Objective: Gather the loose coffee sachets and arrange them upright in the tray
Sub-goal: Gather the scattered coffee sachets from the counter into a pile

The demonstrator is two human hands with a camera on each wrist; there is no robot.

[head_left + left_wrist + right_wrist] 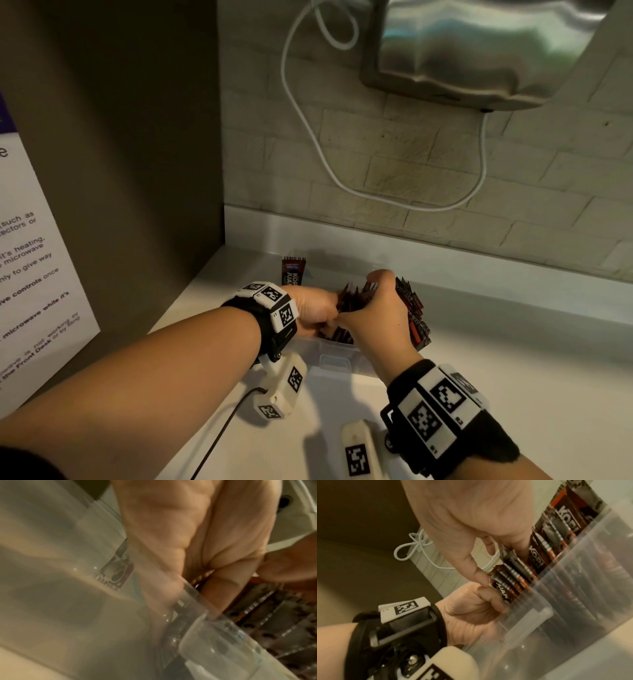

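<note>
A clear plastic tray (337,359) sits on the white counter, packed with a row of upright brown-and-red coffee sachets (414,318). My left hand (318,308) reaches into the tray's left end, fingers curled round sachets there. My right hand (376,301) curls over the tops of the row from the front, its thumb touching the left hand. In the right wrist view the sachets (556,534) stand behind the tray wall (573,601), beside the left hand (479,608). One loose sachet (294,270) sits behind the tray; it also shows through the plastic as the loose sachet (116,573).
A brushed-metal appliance (479,51) hangs on the brick wall above, with a white cable (308,137) looping down. A dark side wall with a printed notice (34,257) closes off the left. The white counter (531,377) stretches to the right and front.
</note>
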